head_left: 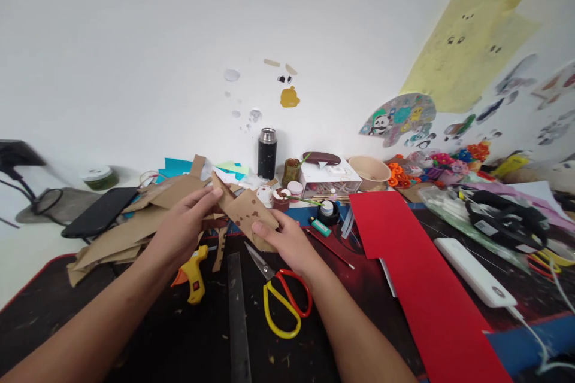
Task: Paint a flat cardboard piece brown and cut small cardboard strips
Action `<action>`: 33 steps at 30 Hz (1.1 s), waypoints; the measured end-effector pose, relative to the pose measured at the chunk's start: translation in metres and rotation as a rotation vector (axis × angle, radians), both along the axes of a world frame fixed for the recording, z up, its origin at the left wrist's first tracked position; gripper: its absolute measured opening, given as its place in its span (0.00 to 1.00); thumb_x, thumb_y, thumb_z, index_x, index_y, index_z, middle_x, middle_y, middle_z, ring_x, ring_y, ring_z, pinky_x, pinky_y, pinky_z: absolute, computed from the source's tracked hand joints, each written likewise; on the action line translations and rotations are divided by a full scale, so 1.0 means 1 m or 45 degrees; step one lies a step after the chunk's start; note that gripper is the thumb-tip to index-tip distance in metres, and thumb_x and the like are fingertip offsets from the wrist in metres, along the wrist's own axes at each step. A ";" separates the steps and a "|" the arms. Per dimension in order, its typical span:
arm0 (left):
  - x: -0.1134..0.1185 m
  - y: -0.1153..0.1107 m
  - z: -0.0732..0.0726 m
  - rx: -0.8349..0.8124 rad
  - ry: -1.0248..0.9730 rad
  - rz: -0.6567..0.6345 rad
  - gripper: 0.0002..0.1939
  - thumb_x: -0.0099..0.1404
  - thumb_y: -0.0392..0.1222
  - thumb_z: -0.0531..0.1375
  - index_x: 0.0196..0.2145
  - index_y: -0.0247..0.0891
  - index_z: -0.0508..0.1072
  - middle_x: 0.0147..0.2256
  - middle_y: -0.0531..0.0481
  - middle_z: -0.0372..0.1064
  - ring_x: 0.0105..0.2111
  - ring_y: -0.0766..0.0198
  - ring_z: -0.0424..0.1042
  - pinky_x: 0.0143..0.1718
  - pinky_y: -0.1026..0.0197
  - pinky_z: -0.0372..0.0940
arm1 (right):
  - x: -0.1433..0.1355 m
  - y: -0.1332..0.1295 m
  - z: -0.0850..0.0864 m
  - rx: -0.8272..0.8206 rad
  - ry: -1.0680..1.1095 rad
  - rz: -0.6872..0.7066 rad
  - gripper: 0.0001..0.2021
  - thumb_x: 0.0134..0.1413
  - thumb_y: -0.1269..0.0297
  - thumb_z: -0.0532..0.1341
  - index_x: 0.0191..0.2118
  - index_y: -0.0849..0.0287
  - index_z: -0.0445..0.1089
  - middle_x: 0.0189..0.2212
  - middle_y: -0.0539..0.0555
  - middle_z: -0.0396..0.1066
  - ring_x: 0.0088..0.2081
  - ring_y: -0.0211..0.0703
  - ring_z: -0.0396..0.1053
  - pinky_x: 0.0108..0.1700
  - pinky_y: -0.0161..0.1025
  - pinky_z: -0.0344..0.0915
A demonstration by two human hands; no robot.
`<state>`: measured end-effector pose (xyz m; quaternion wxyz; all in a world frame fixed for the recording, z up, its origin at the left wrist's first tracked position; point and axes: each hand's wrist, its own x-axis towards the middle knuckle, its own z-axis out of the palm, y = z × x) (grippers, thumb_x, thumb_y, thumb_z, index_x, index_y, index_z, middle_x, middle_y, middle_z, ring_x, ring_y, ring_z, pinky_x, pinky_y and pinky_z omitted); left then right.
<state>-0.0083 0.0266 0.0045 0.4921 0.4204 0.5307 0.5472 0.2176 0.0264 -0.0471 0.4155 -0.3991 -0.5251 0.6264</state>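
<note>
While we hold the brown cardboard piece (245, 210) up above the surface (171, 335), both hands share it: the left hand (182, 230) pinches its upper left end between thumb and fingers, and the right hand (287, 239) closes its grip on the lower right edge, thumb on top. The piece carries small dark spots and looks thin and bent along a fold, so we judge that too strong a pull from the two sides could tear it or crease it in the wrong place. Just under our hands lie the scissors (285, 296) with red and yellow handles, a yellow glue gun (194, 275) and a dark metal ruler (237, 317); if the piece slips from one grip, it may fall on the glue gun nozzle, and we cannot tell if that is hot. Behind the piece stand small paint jars (281, 196) and a thin brush, very near to our right fingers, so a careless turn of the cardboard could knock a jar over onto the red paper sheet (417, 269). A heap of cardboard scraps (130, 227) lies at the left, where a dropped piece would be easy to lose.
</note>
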 end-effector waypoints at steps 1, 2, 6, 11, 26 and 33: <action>0.000 0.000 0.000 -0.004 0.001 -0.006 0.37 0.50 0.74 0.79 0.44 0.41 0.86 0.44 0.41 0.86 0.39 0.53 0.81 0.35 0.58 0.76 | 0.000 0.000 0.000 -0.003 0.002 -0.008 0.34 0.51 0.38 0.81 0.56 0.54 0.81 0.56 0.59 0.85 0.56 0.63 0.83 0.61 0.58 0.76; 0.000 0.000 -0.001 -0.007 0.003 -0.010 0.38 0.50 0.75 0.79 0.44 0.41 0.86 0.44 0.41 0.86 0.39 0.53 0.81 0.35 0.58 0.76 | 0.000 0.000 0.001 -0.004 0.005 -0.015 0.33 0.51 0.38 0.81 0.56 0.54 0.81 0.55 0.59 0.85 0.55 0.63 0.83 0.60 0.57 0.77; 0.001 0.000 -0.001 -0.009 0.012 -0.006 0.40 0.48 0.76 0.79 0.45 0.41 0.87 0.46 0.40 0.86 0.41 0.52 0.81 0.35 0.58 0.76 | -0.001 -0.002 0.003 0.002 -0.003 -0.025 0.32 0.52 0.39 0.81 0.55 0.54 0.82 0.55 0.59 0.86 0.55 0.62 0.83 0.59 0.56 0.76; 0.000 0.000 0.001 -0.012 0.027 -0.015 0.41 0.47 0.77 0.79 0.45 0.40 0.87 0.46 0.40 0.86 0.43 0.48 0.82 0.36 0.56 0.76 | -0.001 -0.005 0.006 0.001 -0.008 -0.029 0.31 0.52 0.39 0.81 0.54 0.55 0.82 0.54 0.59 0.86 0.55 0.61 0.83 0.60 0.56 0.75; 0.002 0.006 -0.017 0.097 -0.025 0.068 0.34 0.53 0.71 0.78 0.44 0.39 0.88 0.46 0.41 0.87 0.47 0.44 0.83 0.42 0.52 0.80 | -0.006 -0.003 -0.002 -0.014 0.024 -0.059 0.31 0.52 0.40 0.80 0.54 0.54 0.81 0.53 0.58 0.86 0.53 0.60 0.84 0.56 0.53 0.78; 0.006 0.003 -0.019 0.153 -0.115 -0.042 0.31 0.60 0.69 0.77 0.49 0.43 0.87 0.50 0.43 0.87 0.50 0.46 0.84 0.44 0.53 0.79 | -0.003 0.000 0.001 0.060 -0.008 -0.118 0.32 0.49 0.40 0.82 0.52 0.56 0.81 0.51 0.59 0.86 0.50 0.60 0.84 0.56 0.55 0.78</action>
